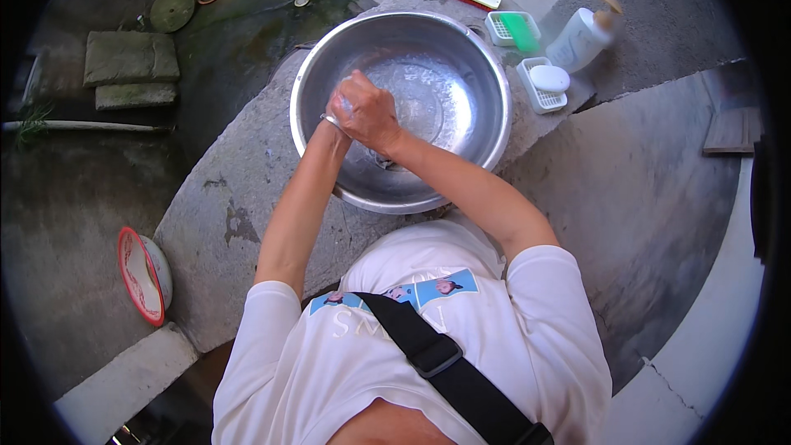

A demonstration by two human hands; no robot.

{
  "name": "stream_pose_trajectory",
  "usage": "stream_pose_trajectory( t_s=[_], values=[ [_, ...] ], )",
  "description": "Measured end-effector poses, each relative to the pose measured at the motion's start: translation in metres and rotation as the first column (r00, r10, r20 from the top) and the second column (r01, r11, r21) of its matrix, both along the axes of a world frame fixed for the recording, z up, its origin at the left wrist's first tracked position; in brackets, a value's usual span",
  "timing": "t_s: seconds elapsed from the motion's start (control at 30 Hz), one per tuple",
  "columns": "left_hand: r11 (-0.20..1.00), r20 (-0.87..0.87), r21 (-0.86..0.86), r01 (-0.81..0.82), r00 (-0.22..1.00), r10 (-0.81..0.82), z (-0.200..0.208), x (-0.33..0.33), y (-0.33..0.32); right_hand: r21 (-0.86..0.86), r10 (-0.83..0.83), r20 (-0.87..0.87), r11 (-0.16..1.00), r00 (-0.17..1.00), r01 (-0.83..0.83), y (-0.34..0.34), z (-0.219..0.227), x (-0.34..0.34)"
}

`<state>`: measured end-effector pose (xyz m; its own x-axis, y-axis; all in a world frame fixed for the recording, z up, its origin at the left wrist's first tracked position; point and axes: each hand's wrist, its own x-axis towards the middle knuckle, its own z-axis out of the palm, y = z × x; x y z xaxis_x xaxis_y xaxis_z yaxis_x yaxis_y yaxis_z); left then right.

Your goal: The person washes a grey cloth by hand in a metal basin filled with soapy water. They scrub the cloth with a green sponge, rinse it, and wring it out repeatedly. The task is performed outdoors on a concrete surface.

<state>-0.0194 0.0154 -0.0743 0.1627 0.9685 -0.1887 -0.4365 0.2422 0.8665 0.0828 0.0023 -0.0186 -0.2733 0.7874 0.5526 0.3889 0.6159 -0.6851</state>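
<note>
**Both hands clasped together over the steel basin**

The large steel basin (428, 74) stands on a rough concrete ledge (239, 198), directly in front of the person, at about 12 o'clock from the chest. Both forearms go up from the lower edge and meet above the left half of the basin, toward its 9 o'clock side.

The right hand (371, 115) lies on top. Its fingers are curled and pressed together into a closed grip around the left hand (336, 119), which is mostly covered; only the wrist, with a thin bangle (329, 121), is visible. I cannot tell how the left fingers are placed, or whether something small is held between the two palms. The hands seem to be above the bottom of the basin and not touching it, but the view from overhead does not make this certain. The right hand is nearer to the centre of the basin, and the left one is nearer to the rim.

The inside of the basin looks wet and shiny, with no object visible in it.

At about 1 o'clock from the hands, just past the rim, there are a white soap (549, 78) in a small tray, a green soap (521, 31) in a second tray, and a white bottle (579, 39) lying tilted. A red-rimmed bowl (142, 276) leans against the ledge at 8 o'clock, well apart.
</note>
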Motion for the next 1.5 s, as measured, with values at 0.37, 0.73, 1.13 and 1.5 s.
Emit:
stream_pose_trajectory(
  t_s=[0.37,0.73,1.13,1.5],
  values=[
    [0.839,0.047,-0.484,-0.249,0.950,0.310,0.029,-0.009,-0.002,-0.181,-0.279,0.687,0.828,0.671,0.530,0.069,-0.026,0.060],
    [0.727,-0.090,-0.657,-0.202,0.978,0.190,0.048,0.005,-0.009,-0.480,0.012,0.585,0.811,0.811,0.335,0.060,-0.045,0.038],
    [0.985,0.297,-0.104,0.138,0.949,-0.101,0.010,-0.010,-0.009,0.193,0.128,0.084,0.971,0.988,-0.142,-0.012,-0.007,-0.010],
    [0.896,0.210,-0.429,-0.114,0.952,0.222,0.033,0.001,0.004,-0.150,-0.313,0.508,0.885,0.803,0.440,0.079,-0.036,0.038]
  ],
)
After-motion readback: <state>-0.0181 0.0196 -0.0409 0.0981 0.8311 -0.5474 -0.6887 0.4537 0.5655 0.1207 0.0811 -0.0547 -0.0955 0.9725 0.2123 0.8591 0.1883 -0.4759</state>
